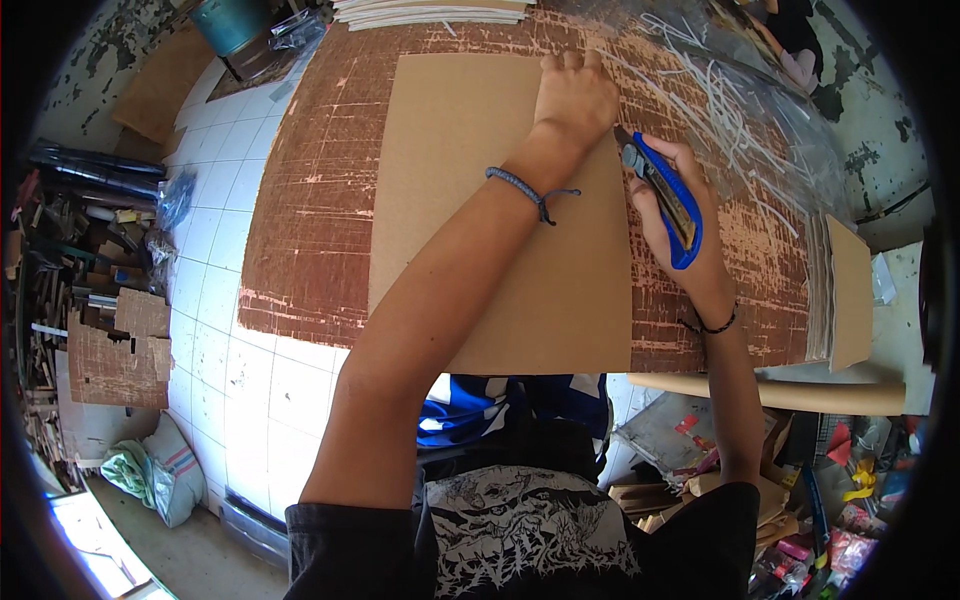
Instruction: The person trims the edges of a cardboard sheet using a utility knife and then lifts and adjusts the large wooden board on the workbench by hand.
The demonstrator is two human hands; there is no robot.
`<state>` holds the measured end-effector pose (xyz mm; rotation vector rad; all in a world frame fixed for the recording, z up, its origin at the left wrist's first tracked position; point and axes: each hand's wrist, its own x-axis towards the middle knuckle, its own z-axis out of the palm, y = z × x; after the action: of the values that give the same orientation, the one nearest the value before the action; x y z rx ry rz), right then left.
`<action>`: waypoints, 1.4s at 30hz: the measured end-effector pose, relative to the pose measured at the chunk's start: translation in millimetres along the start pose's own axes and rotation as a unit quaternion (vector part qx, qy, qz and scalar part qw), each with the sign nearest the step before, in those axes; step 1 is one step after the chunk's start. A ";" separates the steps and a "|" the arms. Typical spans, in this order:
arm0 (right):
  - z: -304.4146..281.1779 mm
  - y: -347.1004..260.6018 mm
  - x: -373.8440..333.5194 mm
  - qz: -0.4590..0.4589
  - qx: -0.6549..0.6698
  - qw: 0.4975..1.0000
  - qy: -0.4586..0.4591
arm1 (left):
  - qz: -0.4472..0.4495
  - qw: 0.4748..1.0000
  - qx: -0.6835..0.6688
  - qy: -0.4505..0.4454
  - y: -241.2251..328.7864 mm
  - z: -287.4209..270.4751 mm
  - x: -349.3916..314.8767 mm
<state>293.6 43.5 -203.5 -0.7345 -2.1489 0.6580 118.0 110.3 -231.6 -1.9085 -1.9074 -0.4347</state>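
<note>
A brown cardboard sheet (450, 200) lies flat on the worn reddish-brown tabletop (300, 250), directly before me. My left hand (580, 95) bears on the sheet's far right corner, its fingers curled together at the edge and the fingertips hidden. In my right hand (705, 240) is a blue utility knife (683, 205), gripped with the thumb on one side and the fingers round the other. Its head points away from me, close beside the sheet's right edge and just below my left hand. Whether the blade touches the cardboard I cannot tell.
Thin white offcut strips (730, 110) and clear plastic litter the table's far right. A stack of pale sheets (430, 12) sits at the far edge. Cardboard pieces (848, 290) stand at the right end, above a long cardboard tube (800, 395). Another person (795, 40) is at far right.
</note>
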 end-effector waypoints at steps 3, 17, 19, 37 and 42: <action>-0.2 -0.6 -5.3 0.005 -0.008 1.000 -0.006 | -0.003 1.000 0.013 0.013 2.4 0.4 -0.6; -8.4 -20.5 -43.8 0.049 0.000 0.999 0.000 | 0.003 0.998 0.053 -0.017 17.6 -5.4 5.1; -7.2 -25.1 -47.4 0.061 0.003 0.998 -0.007 | 0.002 0.998 0.064 -0.022 15.5 -5.0 4.3; -7.4 -27.8 -83.4 0.122 0.072 0.990 -0.004 | 0.030 0.996 0.078 -0.020 11.0 -10.0 2.3; -11.8 -28.1 -87.6 0.099 0.061 0.993 -0.019 | 0.036 0.996 0.084 -0.022 12.2 -9.7 4.4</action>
<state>342.7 -33.2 -221.3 -0.8822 -2.0651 0.9055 130.8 109.6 -221.8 -1.8830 -1.8333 -0.2061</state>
